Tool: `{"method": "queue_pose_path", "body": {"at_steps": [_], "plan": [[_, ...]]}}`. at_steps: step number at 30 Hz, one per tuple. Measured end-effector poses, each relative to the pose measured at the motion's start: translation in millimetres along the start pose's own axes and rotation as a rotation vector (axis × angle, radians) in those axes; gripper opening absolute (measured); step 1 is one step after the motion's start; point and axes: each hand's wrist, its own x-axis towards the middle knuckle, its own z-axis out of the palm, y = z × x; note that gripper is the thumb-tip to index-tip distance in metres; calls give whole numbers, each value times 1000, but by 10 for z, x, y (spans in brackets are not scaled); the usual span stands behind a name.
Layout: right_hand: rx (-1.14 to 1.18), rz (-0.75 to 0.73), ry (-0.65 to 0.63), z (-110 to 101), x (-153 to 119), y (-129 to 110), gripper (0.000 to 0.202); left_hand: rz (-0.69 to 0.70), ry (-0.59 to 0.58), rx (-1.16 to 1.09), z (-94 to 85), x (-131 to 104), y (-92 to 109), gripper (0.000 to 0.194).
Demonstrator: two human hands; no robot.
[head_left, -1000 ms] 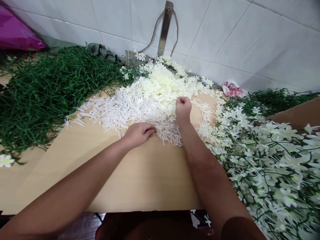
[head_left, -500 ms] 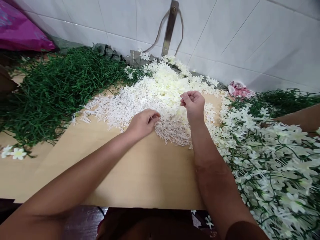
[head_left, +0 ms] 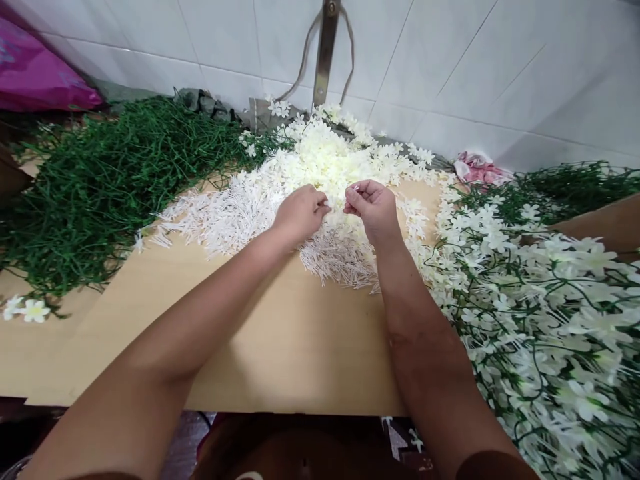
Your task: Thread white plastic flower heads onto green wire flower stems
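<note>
My left hand [head_left: 303, 212] hovers over a heap of white stick-like flower pieces [head_left: 235, 210], thumb and fingers pinched together. Whatever lies between its fingertips is too small to make out. Just to its right, my right hand [head_left: 371, 205] is closed in a pinch, its fingertips facing the left hand's. Something tiny and pale shows at the right fingertips, but its kind is unclear. Behind both hands rises a pile of loose cream-white artificial flower heads [head_left: 330, 157]. More white sticks [head_left: 343, 260] lie below the hands on the cardboard [head_left: 295, 347].
A big mound of green plastic stems [head_left: 120, 173] spreads on the left. White flowers on green stems [head_left: 555, 333] fill the right side. A pink bag [head_left: 45, 67], a pink-and-white cloth [head_left: 481, 168] and a metal strip with cord [head_left: 326, 53] are along the tiled wall.
My left hand has moved up and right, close to the right hand. My right hand has shifted slightly left. The view has tilted a little.
</note>
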Motion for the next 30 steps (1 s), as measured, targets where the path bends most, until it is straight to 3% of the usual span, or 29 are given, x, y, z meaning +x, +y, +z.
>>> {"method": "queue_pose_path", "body": {"at_steps": [3, 6, 12, 18, 24, 30], "plan": [[2, 30, 13, -7, -4, -2, 28, -123, 25, -239, -132, -8, -10, 13], [13, 34, 11, -6, -49, -27, 25, -214, -46, -487, -199, -53, 7, 19], [-1, 24, -82, 125, -217, -53, 15, -287, -158, -760, -210, -278, 26, 19], [15, 27, -35, 237, -271, 3, 22, -418, -217, -1119, -224, -448, -42, 12], [10, 32, -15, 252, -270, 36, 30, -485, -130, -1174, -194, -448, -115, 16], [117, 118, -162, 300, -304, -55, 39, -510, -141, -1192, -221, -438, -96, 10]]}}
